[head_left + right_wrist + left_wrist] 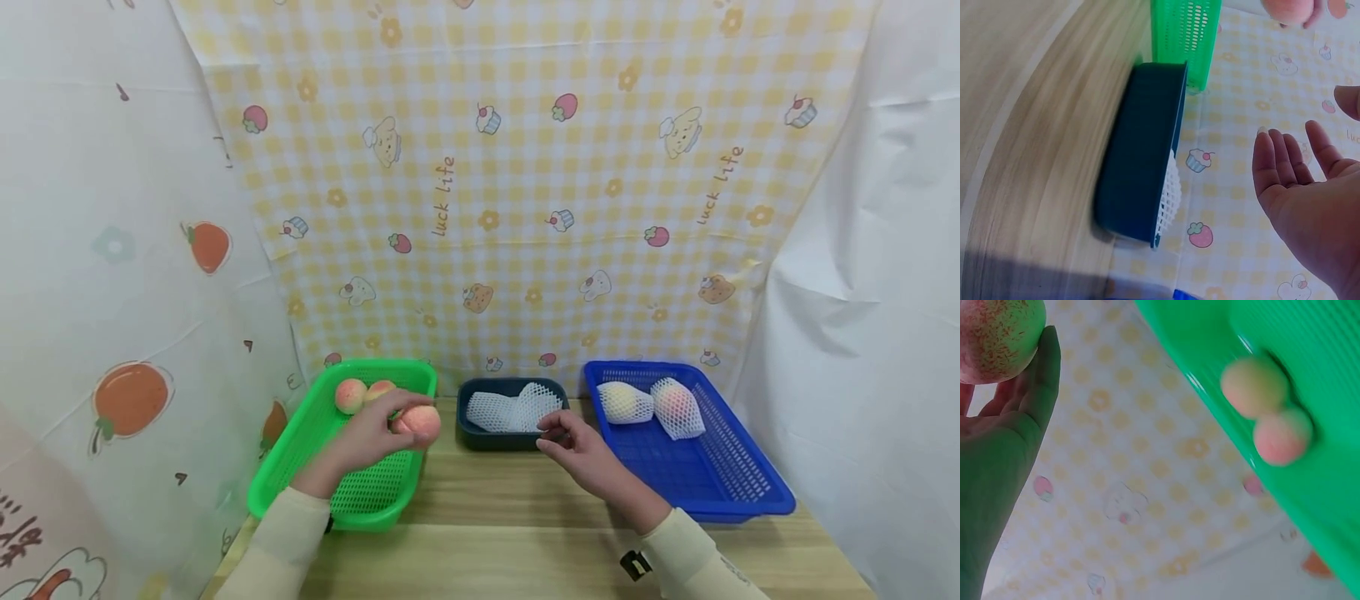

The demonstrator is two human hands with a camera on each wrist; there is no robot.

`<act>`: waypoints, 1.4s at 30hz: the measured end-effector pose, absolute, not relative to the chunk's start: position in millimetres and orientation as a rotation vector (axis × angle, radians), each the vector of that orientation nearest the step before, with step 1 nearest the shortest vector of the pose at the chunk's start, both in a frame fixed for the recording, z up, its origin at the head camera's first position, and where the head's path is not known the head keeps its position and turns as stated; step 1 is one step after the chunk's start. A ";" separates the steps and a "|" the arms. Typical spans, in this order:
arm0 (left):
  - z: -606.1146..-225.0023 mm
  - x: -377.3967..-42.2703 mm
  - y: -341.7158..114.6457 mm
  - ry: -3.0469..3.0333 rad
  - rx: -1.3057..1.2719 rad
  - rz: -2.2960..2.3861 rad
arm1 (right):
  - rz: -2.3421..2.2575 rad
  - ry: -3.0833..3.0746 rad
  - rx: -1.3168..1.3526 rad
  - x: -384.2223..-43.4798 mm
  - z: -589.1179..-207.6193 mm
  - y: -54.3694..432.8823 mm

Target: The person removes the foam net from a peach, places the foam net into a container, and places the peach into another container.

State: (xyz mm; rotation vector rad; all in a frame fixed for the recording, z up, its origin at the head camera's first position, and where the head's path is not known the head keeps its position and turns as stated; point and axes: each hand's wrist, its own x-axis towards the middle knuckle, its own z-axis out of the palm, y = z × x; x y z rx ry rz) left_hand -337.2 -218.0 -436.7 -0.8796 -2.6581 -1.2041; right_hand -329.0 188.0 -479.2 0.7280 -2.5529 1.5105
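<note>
My left hand (pixel 369 435) grips a pink peach (pixel 422 423) above the right side of the green basket (pixel 408 492). In the left wrist view the same peach (pixel 999 340) sits between thumb and fingers. Two more peaches (pixel 1254 387) lie together in the basket, partly behind my left hand in the head view. Nothing is in my right hand (pixel 581 454), whose fingers are loosely bent near the front right of a small dark bin (pixel 498 441). White foam net sleeves (pixel 491 412) lie in that bin.
On the right a blue basket (pixel 637 467) holds two peaches in foam nets, one pale (pixel 622 402) and one pinkish (pixel 677 406). Wooden table (pixel 495 500) shows in front of the bin. A yellow checked cloth (pixel 525 292) hangs behind, with white cloth at both sides.
</note>
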 end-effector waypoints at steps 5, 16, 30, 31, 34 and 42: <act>-440.8 -354.4 -246.3 -2.764 -0.820 -1.093 | 1.496 -2.566 0.719 -327.2 -480.2 191.6; -451.5 -378.6 -285.2 -2.821 -0.761 -1.035 | 1.518 -2.594 0.752 -325.3 -486.5 189.5; -440.9 -416.7 -326.8 -3.037 -0.422 -0.719 | 1.531 -2.630 0.780 -322.7 -486.7 188.5; -441.9 -418.3 -327.9 -3.044 -0.413 -0.719 | 1.534 -2.634 0.783 -322.8 -487.5 188.5; -446.7 -424.9 -329.5 -3.051 -0.405 -0.682 | 1.544 -2.639 0.787 -322.6 -489.1 188.1; -465.3 -448.2 -330.6 -3.118 -0.270 -0.571 | 1.561 -2.652 0.822 -322.1 -491.6 186.5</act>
